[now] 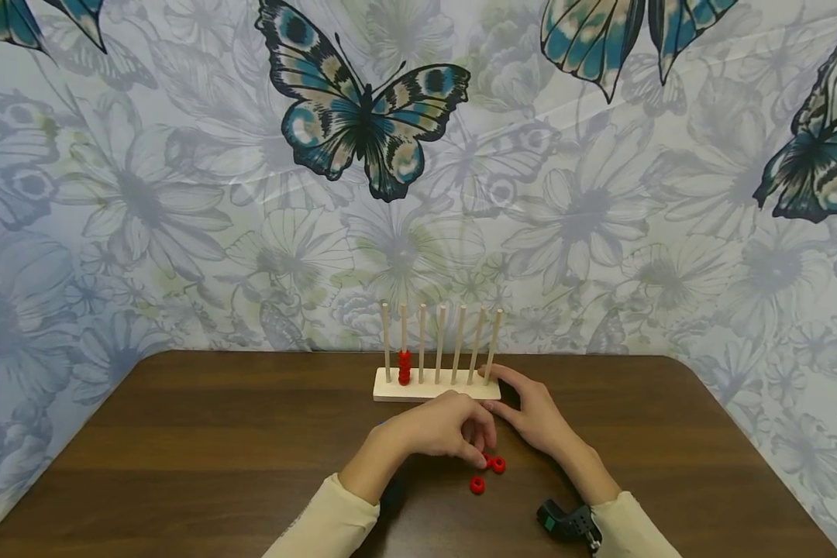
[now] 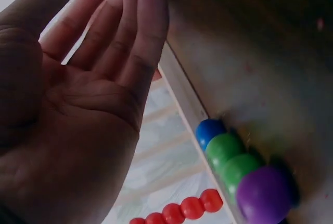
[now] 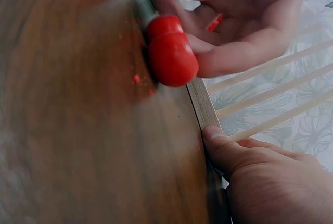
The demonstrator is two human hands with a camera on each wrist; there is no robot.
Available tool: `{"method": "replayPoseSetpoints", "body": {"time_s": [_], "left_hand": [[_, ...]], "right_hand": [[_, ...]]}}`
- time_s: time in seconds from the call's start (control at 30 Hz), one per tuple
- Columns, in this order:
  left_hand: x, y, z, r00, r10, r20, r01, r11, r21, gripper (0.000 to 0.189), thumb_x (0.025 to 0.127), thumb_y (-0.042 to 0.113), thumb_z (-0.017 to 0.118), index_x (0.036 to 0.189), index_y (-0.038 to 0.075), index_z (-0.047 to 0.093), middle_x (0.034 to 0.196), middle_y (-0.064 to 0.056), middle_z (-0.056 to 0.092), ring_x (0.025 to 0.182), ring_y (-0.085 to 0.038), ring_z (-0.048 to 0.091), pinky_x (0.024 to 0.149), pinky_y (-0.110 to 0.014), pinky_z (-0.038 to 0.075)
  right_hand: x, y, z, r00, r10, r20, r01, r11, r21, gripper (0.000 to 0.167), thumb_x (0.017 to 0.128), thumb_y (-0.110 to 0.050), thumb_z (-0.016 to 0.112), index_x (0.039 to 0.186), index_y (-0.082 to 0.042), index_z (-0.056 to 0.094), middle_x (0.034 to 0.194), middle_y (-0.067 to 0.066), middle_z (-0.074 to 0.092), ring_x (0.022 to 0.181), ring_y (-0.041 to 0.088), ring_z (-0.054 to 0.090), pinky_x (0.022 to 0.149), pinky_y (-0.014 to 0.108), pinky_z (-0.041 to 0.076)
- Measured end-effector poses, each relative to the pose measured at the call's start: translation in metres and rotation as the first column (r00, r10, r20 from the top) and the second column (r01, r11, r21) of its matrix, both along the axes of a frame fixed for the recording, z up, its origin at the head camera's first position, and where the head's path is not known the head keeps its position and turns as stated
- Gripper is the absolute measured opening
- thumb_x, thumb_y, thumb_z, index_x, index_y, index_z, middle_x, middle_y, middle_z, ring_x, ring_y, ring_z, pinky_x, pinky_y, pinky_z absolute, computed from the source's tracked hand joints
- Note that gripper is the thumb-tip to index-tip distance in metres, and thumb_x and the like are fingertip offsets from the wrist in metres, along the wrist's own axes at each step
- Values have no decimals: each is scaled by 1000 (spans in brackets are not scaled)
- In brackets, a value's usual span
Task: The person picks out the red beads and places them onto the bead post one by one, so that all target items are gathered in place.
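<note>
A pale wooden peg rack (image 1: 435,394) stands on the table with several upright pegs. Red beads (image 1: 404,367) are stacked on its second peg from the left. My right hand (image 1: 540,418) grips the rack's right end, thumb at the front edge (image 3: 212,133). My left hand (image 1: 446,426) reaches across in front of the rack, fingers loosely bent downward. Its fingertips are right at two loose red beads (image 1: 498,465), which sit side by side. Another red bead (image 1: 477,485) lies closer to me. From the right wrist, a bit of red (image 3: 214,22) shows among the left fingers.
Blue (image 2: 209,131), green (image 2: 225,149) and purple (image 2: 264,195) beads lie along the rack's front in the left wrist view, mostly hidden by my left arm from the head. A black wrist device (image 1: 565,521) is at my right cuff. A butterfly-patterned cloth (image 1: 600,232) hangs behind the table.
</note>
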State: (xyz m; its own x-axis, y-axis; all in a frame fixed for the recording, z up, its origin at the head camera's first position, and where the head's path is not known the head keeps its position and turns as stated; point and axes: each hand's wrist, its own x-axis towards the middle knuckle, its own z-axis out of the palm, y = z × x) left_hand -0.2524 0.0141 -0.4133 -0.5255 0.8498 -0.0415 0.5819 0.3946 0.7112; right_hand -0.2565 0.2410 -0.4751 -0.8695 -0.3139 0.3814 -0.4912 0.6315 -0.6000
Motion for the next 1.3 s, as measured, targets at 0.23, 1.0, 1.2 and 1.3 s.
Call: {"method": "replayPoseSetpoints", "body": {"time_s": [0.23,1.0,1.2,1.3], "left_hand": [[2,2,-5,998,4,-65,-6,999,-38,14,84,13,90,88,16,77,73,13,65,67,-1,60,64,-17,50],[-10,-24,28,991,127,-51,-120,986,113,13,91,7,83,95,18,76,85,8,71,71,-13,68,59,-25,56],[-10,-34,46,965,218,-143,-188,962,199,12,93,12,81,102,18,78,91,8,74,78,-9,66,66,-27,54],[-10,-40,53,945,278,-169,-232,940,250,12,94,14,81,106,18,78,94,9,73,79,-10,64,68,-28,53]], "right_hand": [[0,-3,2,1000,10,-11,-10,1000,-2,51,95,-15,79,144,-13,63,145,5,66,140,32,57,112,59,46],[1,-2,3,1000,-24,4,24,1000,4,52,94,-19,81,143,-15,64,143,3,68,137,29,60,113,56,47],[1,-1,1,1000,-23,6,23,1000,7,52,94,-19,80,143,-15,64,142,4,68,137,29,60,112,57,47],[1,0,1,1000,-16,9,16,1000,3,52,95,-19,80,144,-15,63,143,3,67,138,30,59,113,58,46]]}}
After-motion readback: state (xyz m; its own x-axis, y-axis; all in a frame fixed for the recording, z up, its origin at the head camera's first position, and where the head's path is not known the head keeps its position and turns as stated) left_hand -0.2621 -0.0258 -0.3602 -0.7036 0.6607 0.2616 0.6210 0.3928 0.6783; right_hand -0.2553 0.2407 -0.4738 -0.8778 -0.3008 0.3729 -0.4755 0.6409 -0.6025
